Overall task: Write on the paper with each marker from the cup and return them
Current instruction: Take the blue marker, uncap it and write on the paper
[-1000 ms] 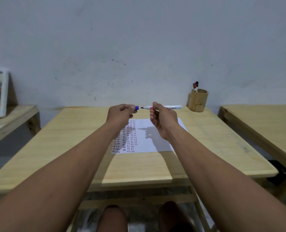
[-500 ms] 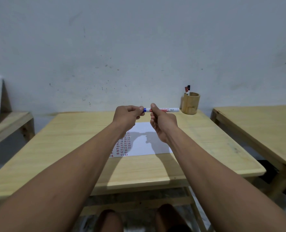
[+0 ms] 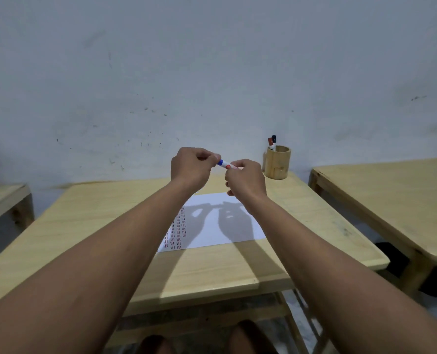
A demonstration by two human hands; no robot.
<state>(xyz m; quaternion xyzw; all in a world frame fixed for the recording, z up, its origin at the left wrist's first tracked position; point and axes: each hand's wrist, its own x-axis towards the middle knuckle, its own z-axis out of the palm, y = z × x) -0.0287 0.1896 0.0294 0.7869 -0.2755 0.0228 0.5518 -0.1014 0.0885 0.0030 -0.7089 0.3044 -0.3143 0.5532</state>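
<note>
Both hands are raised above the white paper (image 3: 220,226), which lies on the wooden table (image 3: 110,221) and carries rows of red and dark marks along its left side. My left hand (image 3: 193,168) pinches the blue cap end of a white marker (image 3: 225,164). My right hand (image 3: 245,181) grips the marker's barrel, most of which is hidden inside the fist. The cap sits against the barrel. A bamboo cup (image 3: 277,162) stands at the table's far right, with a red marker and a black one (image 3: 272,142) sticking out.
A second wooden table (image 3: 391,200) stands to the right across a narrow gap, with a dark object on the floor under it. A low wooden bench (image 3: 5,200) is at the left. A grey wall runs right behind the table. My knees show below the front edge.
The cap and marker were apart with the tip bare; my hands have since come together and the cap is now on the marker. The marker has tilted, and the view has shifted downward.
</note>
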